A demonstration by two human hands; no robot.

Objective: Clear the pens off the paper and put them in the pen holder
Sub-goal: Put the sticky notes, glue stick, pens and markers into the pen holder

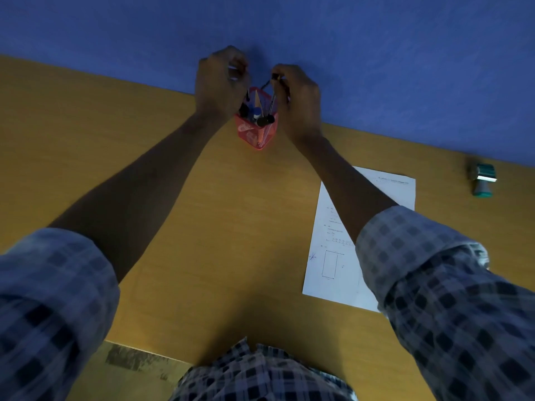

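A red mesh pen holder [254, 134] stands at the far edge of the yellow table, against the blue wall, with several pens and markers inside. My left hand [221, 85] hovers over its left side with curled fingers gripping a pen whose light end shows between them. My right hand [298, 99] is over its right side and pinches the top of a dark pen [272, 96] that points down into the holder. A printed white paper [333, 256] lies to the right under my right forearm; no pens show on its visible part.
A green-and-grey stamp [483, 180] lies on the table at the far right near the wall. The yellow table [202, 227] stretches between my arms toward my checked shirt at the near edge.
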